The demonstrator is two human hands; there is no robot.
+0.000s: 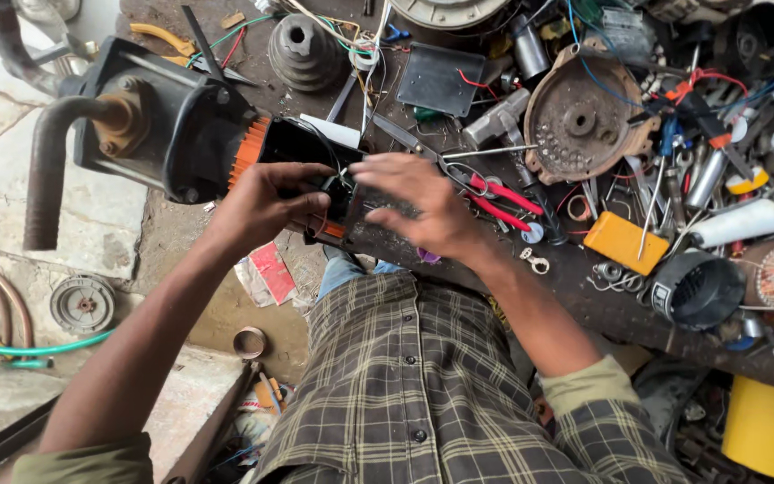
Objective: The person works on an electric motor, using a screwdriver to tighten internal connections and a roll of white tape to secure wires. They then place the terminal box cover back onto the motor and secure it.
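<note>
Left hand (266, 202) is pinching thin wires (338, 175) at the open black pump motor (181, 134); right hand (423, 206) is hovering spread above; wiring looks unfinished.

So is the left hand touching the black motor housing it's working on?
Touching. The head view shows the left hand with its fingers curled onto the end of the black motor housing, no gap visible.

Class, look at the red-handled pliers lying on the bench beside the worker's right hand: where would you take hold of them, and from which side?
Grip the red-handled pliers by the two red handles, coming from above on the right. The handles lie flat, splayed and bare there, while the metal jaw end points left and disappears under the right hand. The left hand is busy at the black motor part.
</note>
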